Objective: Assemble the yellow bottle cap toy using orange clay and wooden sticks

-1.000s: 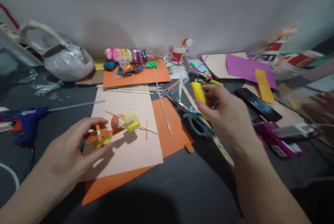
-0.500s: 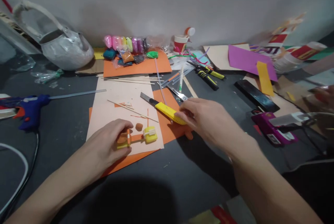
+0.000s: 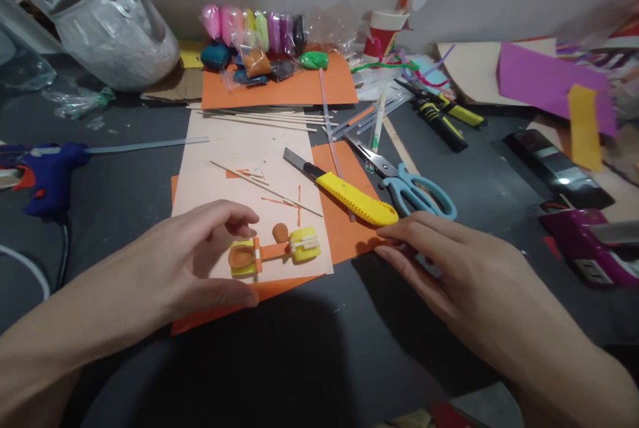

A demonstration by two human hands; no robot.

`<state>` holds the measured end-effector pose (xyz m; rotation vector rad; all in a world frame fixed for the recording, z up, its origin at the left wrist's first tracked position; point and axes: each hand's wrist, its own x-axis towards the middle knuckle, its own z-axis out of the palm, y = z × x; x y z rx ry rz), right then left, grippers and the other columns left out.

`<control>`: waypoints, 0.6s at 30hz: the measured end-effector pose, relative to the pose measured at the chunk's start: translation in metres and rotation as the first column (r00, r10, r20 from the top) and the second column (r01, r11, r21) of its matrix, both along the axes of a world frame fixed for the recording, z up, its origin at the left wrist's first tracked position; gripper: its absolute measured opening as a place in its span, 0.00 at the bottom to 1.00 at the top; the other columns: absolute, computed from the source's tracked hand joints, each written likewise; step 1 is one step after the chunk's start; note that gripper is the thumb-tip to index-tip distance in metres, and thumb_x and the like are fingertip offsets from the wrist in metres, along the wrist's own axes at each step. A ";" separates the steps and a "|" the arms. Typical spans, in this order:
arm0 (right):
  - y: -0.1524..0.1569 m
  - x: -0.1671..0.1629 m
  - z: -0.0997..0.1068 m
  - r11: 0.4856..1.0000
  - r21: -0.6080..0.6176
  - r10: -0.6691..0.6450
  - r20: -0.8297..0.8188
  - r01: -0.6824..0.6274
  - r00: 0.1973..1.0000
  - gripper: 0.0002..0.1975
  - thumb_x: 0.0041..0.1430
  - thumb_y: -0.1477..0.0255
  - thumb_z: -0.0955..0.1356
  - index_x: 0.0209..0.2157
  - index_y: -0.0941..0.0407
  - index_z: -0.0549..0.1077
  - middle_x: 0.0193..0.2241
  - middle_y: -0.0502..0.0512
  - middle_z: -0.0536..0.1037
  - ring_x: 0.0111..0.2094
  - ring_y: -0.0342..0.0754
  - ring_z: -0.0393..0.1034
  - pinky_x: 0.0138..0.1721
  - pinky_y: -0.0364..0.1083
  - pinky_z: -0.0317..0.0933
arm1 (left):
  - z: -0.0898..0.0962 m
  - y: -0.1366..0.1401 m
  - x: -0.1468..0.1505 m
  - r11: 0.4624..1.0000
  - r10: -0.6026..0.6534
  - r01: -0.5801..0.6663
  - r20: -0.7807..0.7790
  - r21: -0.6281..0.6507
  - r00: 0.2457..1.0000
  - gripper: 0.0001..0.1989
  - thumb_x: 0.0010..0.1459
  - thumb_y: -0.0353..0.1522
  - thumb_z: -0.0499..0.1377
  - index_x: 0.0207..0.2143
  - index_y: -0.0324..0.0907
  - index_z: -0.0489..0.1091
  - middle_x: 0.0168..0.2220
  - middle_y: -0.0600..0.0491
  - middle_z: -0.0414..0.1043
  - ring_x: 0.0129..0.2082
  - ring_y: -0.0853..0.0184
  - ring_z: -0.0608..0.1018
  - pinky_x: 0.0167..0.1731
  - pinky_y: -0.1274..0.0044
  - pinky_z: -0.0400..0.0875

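Note:
My left hand (image 3: 210, 255) is open, with its thumb and fingers curved apart around the left end of a small clay model (image 3: 273, 252). This model has yellow blocks at both ends, an orange bar between them and a brown-orange oval on the left block. A brown clay ball (image 3: 280, 233) lies just behind the bar. At the right edge of the orange paper (image 3: 349, 241), my right hand (image 3: 429, 255) is closed, thumb and fingertips together; what they hold, if anything, is hidden. Just beyond those fingertips lie a yellow utility knife (image 3: 357, 198) and blue-handled scissors (image 3: 419, 194).
Thin wooden sticks (image 3: 264, 120) lie across the pale sheet (image 3: 200, 182). Bagged coloured clay (image 3: 259, 62) sits at the back, with a metal kettle (image 3: 114, 35) to its left. A blue glue gun (image 3: 50, 178) is at left; pliers (image 3: 442, 122) and a phone (image 3: 556, 165) are at right.
My left hand has drawn back and opened away from the clay model. My right hand has moved off the knife and scissors to the paper's edge. The view has shifted.

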<state>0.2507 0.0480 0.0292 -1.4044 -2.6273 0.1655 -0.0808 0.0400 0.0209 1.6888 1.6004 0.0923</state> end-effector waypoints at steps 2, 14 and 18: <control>0.016 -0.014 0.009 0.989 -0.105 0.091 -0.096 -0.101 0.991 0.12 0.73 0.68 0.62 0.40 0.55 0.77 0.35 0.55 0.80 0.32 0.49 0.75 0.32 0.47 0.61 | -0.004 0.001 -0.003 0.999 -0.042 0.042 0.009 0.026 0.999 0.30 0.51 0.54 0.67 0.56 0.63 0.68 0.61 0.60 0.74 0.58 0.50 0.76 0.54 0.63 0.74; 0.100 -0.117 0.014 0.692 -0.529 0.566 -0.026 -0.492 0.824 0.11 0.58 0.85 0.71 0.30 0.55 0.80 0.26 0.47 0.77 0.26 0.42 0.64 0.29 0.45 0.50 | -0.017 0.005 0.000 0.949 -0.218 0.215 -0.011 0.229 0.976 0.07 0.61 0.33 0.57 0.42 0.54 0.70 0.40 0.58 0.75 0.36 0.63 0.78 0.31 0.74 0.70; 0.103 -0.115 0.008 0.690 -0.523 0.558 -0.056 -0.500 0.828 0.09 0.56 0.84 0.72 0.29 0.55 0.78 0.27 0.46 0.77 0.26 0.41 0.63 0.28 0.45 0.50 | -0.021 0.005 -0.006 0.931 -0.241 0.231 0.001 0.283 0.970 0.13 0.58 0.31 0.58 0.45 0.56 0.69 0.42 0.58 0.76 0.38 0.63 0.79 0.33 0.75 0.71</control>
